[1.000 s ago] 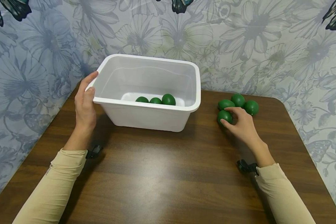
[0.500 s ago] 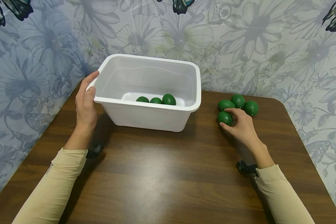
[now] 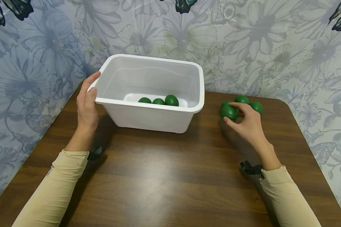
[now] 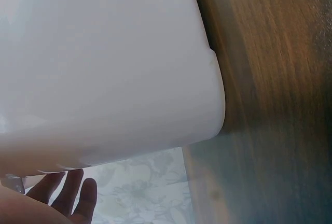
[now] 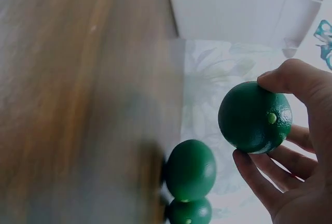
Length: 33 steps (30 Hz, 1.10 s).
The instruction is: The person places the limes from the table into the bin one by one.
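Observation:
My right hand (image 3: 249, 125) pinches a green lime (image 3: 229, 113) between thumb and fingers. In the right wrist view that lime (image 5: 253, 117) is held up off the table, apart from two others (image 5: 191, 169) below it. Behind the hand in the head view, three more limes (image 3: 241, 99) sit clustered, partly covered by the fingers. At the left, my left hand (image 3: 86, 110) grips the rim of a white plastic tub (image 3: 145, 118). Inside it three limes (image 3: 171, 100) show above the front rim. The left wrist view is mostly the tub's side wall (image 4: 109, 68), with fingertips (image 4: 89, 190) at its edge.
A brown wooden table (image 3: 156, 176) carries everything. Its far edge meets a floral wall (image 3: 187, 34) with butterfly decorations (image 3: 184, 4). The table's rounded right corner (image 3: 281, 105) lies just beyond the lime cluster. A black strap (image 3: 251, 168) goes round the right wrist.
The right hand has raised the lime from the table, moving it slightly up and away. The left hand and the tub have stayed in place.

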Motion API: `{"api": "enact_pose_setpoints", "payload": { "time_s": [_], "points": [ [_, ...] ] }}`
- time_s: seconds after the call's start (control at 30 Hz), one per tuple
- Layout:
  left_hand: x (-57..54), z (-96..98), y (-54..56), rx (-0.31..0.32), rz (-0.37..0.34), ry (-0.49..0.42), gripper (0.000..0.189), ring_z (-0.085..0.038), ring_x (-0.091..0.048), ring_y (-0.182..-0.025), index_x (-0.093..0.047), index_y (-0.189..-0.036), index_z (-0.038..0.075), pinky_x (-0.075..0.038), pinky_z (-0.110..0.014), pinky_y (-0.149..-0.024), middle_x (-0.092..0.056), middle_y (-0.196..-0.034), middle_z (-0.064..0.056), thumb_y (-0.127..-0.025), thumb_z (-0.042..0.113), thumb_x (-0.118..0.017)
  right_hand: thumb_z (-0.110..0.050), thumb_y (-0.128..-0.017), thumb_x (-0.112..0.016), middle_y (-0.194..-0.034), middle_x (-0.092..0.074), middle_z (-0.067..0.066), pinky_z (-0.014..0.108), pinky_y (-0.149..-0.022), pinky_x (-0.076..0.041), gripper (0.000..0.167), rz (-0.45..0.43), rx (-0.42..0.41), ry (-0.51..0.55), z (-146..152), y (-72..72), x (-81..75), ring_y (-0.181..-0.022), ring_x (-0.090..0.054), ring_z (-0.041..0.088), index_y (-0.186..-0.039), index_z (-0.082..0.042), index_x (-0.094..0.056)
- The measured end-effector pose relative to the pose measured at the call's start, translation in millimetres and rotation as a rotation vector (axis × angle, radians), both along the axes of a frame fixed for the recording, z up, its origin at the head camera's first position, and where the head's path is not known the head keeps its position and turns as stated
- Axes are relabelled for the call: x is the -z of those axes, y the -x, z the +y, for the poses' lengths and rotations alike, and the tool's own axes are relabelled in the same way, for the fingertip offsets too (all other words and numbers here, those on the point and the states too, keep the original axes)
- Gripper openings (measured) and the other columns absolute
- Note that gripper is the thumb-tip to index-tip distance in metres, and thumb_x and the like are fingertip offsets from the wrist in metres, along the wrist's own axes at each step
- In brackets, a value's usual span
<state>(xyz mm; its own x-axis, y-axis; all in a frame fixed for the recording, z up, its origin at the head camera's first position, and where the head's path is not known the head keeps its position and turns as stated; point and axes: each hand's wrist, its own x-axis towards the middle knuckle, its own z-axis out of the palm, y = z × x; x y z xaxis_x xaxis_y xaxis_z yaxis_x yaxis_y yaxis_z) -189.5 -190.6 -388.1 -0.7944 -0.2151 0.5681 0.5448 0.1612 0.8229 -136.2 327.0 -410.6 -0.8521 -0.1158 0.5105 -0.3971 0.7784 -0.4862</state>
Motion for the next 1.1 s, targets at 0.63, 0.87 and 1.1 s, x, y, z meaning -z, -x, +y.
{"api": "enact_pose_setpoints", "payload": {
  "time_s": [0.63, 0.87, 1.1],
  "points": [
    [-1.2, 1.7, 1.0, 0.007, 0.000, -0.001, 0.052, -0.021, -0.056, -0.127, -0.063, -0.147, 0.016, -0.039, -0.029, -0.102, -0.061, -0.148, -0.008, -0.100, 0.027, -0.043, -0.015, -0.085, -0.086, -0.127, -0.073, 0.006, 0.008, -0.089, -0.048, 0.052, 0.182, -0.021, 0.120, -40.7, -7.3, -59.5, -0.110, -0.070, 0.026, -0.134, -0.012, -0.071],
    [-0.2, 0.7, 0.5, 0.003, -0.001, -0.010, 0.051, -0.022, -0.056, -0.127, -0.063, -0.146, 0.016, -0.040, -0.028, -0.102, -0.061, -0.147, -0.009, -0.100, 0.027, -0.043, -0.014, -0.084, -0.086, -0.129, -0.073, 0.004, 0.012, -0.088, -0.051, 0.053, 0.211, -0.066, 0.177, -57.8, -4.9, -71.7, -0.109, -0.072, 0.024, -0.135, -0.014, -0.071],
    [0.3, 0.5, 0.0, -0.006, -0.001, -0.011, 0.051, -0.021, -0.056, -0.125, -0.063, -0.146, 0.016, -0.040, -0.028, -0.101, -0.062, -0.147, -0.008, -0.101, 0.026, -0.042, -0.008, -0.083, -0.086, -0.128, -0.073, 0.005, 0.017, -0.089, -0.054, 0.052, 0.264, -0.156, 0.223, -77.6, 1.3, -82.7, -0.112, -0.070, 0.019, -0.132, -0.006, -0.071]
  ]
}}
